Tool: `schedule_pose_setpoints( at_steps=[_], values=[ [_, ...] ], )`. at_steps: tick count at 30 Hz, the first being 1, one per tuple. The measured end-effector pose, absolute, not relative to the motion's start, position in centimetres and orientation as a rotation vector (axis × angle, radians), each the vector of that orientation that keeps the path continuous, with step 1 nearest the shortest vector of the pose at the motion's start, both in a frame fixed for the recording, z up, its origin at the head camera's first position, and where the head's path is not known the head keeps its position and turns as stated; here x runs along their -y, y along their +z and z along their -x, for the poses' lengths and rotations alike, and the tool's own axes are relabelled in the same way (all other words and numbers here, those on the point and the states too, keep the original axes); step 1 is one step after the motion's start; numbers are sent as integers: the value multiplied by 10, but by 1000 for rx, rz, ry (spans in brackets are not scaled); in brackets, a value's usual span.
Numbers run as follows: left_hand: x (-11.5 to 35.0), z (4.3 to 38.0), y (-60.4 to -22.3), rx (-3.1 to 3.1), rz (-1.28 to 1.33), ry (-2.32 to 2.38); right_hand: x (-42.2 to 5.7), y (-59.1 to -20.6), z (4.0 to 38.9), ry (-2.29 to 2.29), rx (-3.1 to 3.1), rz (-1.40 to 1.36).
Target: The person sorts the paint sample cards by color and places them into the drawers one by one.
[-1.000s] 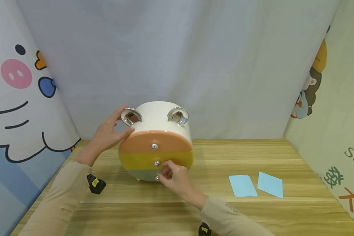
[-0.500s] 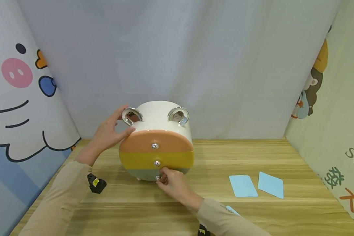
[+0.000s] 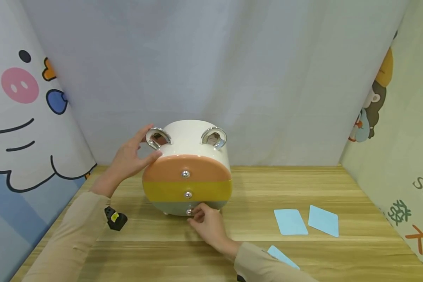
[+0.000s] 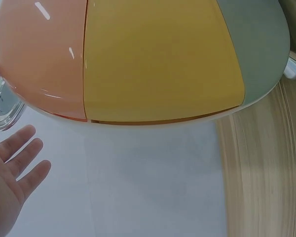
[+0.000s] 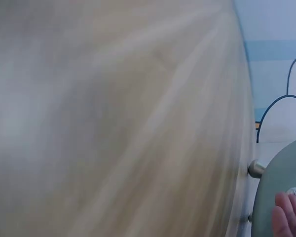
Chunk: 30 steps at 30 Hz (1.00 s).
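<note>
A small round cabinet [image 3: 194, 131] with a white shell, silver ear-like rings and an orange, yellow and green drawer front stands on the wooden table. All its drawers look pushed in. My left hand [image 3: 128, 159] steadies its upper left, thumb on the front rim and a finger beside the left silver ring [image 3: 158, 138]. Other fingers [image 4: 32, 155] of that hand spread straight, off the shell. At the green drawer [image 3: 162, 207], my right hand [image 3: 211, 225] has loosely bent fingers right beside the bottom silver knob [image 3: 189, 212]. That knob [image 5: 295, 192] shows uncovered between thumb and fingers.
Two light blue cards [image 3: 290, 222] lie flat to the right on the table [image 3: 268, 188]. Another blue card [image 3: 282, 256] is partly covered by my right sleeve [image 3: 264, 264]. A black device [image 3: 116, 220] with a yellow label is by my left forearm. A grey-white curtain [image 3: 285, 98] hangs behind.
My right hand has moved down from between the two lower knobs to just right of the bottom one. More of the blue card by the sleeve shows. The left hand stays put.
</note>
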<state>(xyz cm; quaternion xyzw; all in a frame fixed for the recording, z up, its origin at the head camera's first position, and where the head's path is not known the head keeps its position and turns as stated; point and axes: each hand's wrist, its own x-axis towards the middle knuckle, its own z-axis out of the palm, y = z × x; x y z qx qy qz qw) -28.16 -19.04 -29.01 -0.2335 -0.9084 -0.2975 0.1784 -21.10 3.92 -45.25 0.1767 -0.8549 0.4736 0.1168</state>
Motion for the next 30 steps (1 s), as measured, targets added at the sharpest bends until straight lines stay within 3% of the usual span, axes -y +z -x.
schedule_pose_setpoints(
  at_steps=[15,30],
  values=[
    [192,281,-292,2576,650,-823,-13,-454,199,2263,2081,185],
    [191,283,-292,2551,664,-844,10,-462,201,2491,1577,414]
  ],
)
